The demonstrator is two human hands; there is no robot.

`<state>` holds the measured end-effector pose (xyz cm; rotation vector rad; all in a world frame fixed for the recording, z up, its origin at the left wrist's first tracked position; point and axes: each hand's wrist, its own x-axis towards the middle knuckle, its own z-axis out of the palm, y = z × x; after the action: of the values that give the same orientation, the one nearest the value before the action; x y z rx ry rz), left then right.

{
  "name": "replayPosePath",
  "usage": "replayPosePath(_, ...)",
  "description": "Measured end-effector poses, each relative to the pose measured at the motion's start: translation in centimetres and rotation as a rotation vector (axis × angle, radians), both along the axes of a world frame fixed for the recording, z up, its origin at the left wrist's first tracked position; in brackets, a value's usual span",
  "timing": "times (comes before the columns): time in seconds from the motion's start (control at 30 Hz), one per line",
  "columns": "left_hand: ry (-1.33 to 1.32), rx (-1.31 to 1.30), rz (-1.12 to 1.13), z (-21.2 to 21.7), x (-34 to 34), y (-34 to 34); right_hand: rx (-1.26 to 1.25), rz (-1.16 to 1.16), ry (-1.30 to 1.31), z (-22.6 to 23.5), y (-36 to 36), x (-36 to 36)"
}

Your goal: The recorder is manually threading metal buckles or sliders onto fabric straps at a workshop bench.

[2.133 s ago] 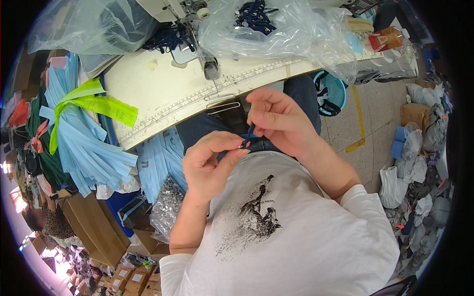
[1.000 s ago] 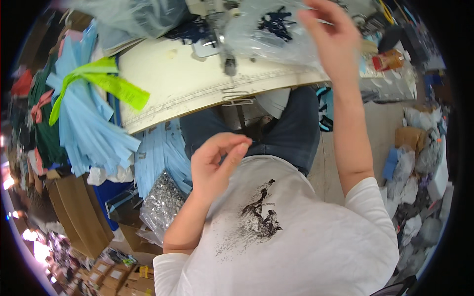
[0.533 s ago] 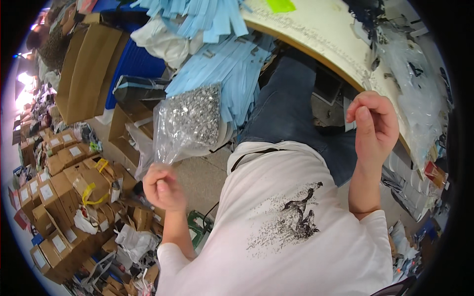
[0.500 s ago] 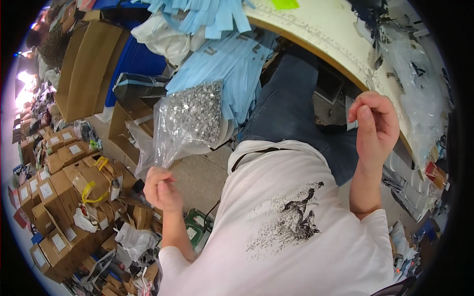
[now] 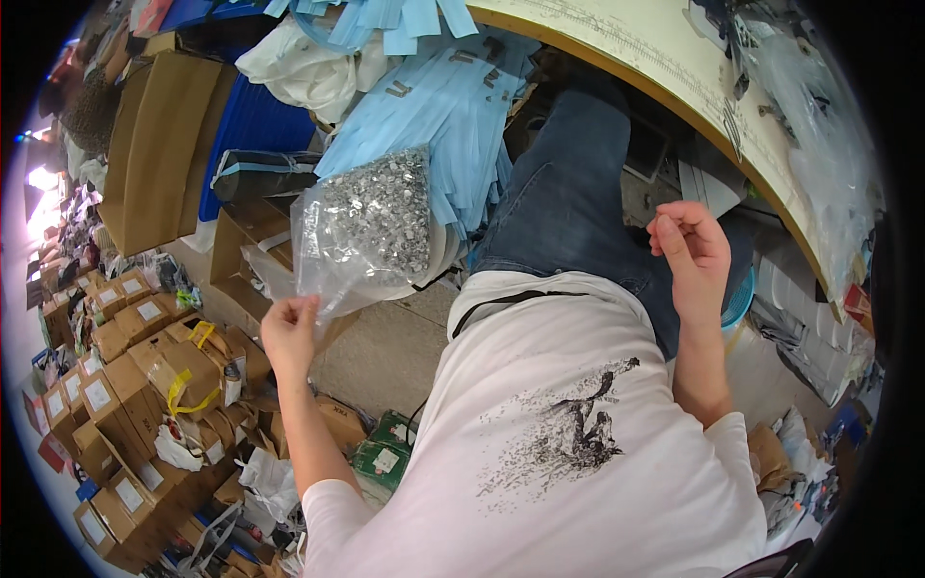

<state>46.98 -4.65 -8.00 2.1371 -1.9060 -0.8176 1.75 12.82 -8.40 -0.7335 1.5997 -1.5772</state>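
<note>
Currently the left grip (image 5: 289, 332), its forearm angled up and outward, is pinched on the loose edge of a clear plastic bag (image 5: 376, 217), whose small silvery pieces sit up and right of the fingertips. Well to its right, the right grip (image 5: 696, 252) hangs over the jeans (image 5: 568, 183), elbow bent, fingers curled in toward the thumb. Beyond the bag lie light-blue strips (image 5: 414, 116); an open cardboard box (image 5: 231, 265) crowds just above the left grip, stacked cartons (image 5: 120, 371) fill its left, and the pale surface (image 5: 626, 34) curves above the right grip.
</note>
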Motion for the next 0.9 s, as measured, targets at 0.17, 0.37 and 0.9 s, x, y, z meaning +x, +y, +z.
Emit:
replayPosePath(0.17,0.680,-0.018,0.163,2.8,-3.5,-2.9,0.007,0.006,-0.024,-1.0,0.4,0.0)
replayPosePath(0.37,1.290,0.040,0.005,1.7,-6.9,-2.0,0.087,-0.034,-0.067,-2.1,2.1,0.3)
replayPosePath(0.9,-0.158,-0.060,-0.677,-0.4,-10.2,-3.6,0.117,-0.026,-0.151,-8.9,5.3,2.1)
